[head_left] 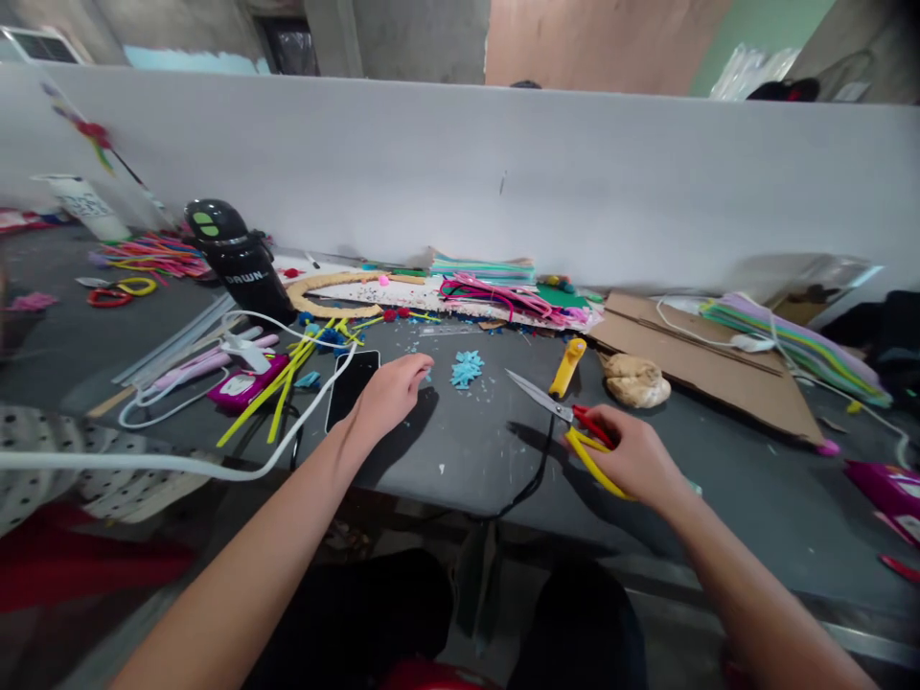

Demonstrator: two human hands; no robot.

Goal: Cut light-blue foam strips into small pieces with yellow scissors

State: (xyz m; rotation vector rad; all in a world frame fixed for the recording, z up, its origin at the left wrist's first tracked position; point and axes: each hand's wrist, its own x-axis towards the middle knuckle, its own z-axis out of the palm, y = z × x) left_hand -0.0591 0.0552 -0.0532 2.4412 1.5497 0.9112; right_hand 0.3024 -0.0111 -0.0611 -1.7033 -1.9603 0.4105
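Observation:
My right hand (636,455) grips a pair of scissors (550,404) with red and yellow handles, the blades nearly closed and pointing left over the table. My left hand (395,391) is closed in a pinch, just left of a small pile of light blue cut pieces (467,369). A speck of blue shows by the fingertips, but whether they hold it I cannot make out. Under the left wrist lies a phone (352,388). Beyond the scissors stands a yellow-handled tool (567,366) with a black cord, beside a crumpled tan lump (635,380).
Leftward are a black bottle (241,264), yellow fuzzy stems (269,388), a purple packet (248,383) and a white cable (287,450) crossing near my left arm. Pink stems (495,292) lie at the back. Cardboard (719,374) covers the right side. A white partition (460,172) closes the rear.

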